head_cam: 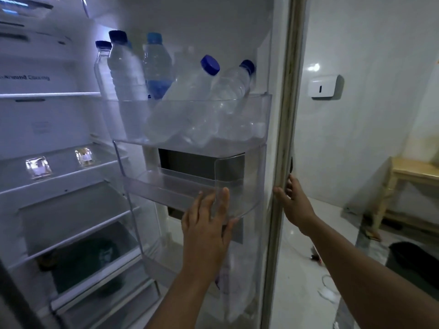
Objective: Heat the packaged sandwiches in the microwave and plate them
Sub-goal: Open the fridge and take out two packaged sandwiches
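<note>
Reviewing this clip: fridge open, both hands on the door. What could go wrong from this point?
1. The tilted bottles lean loosely in the upper door bin; a hard swing of the door could tip one out.
2. The left hand presses flat on the clear lower bin, which might flex or unclip under pressure.
3. The right hand wraps the door edge, so its fingers could get pinched if the door shuts.

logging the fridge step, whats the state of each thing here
fridge door: open
left hand: flat on lower door bin, holding nothing
right hand: gripping door edge
lower door bin: empty
upper door bin: holds water bottles
water bottles: capped, some upright, some tilted
two packages: on shelf
</note>
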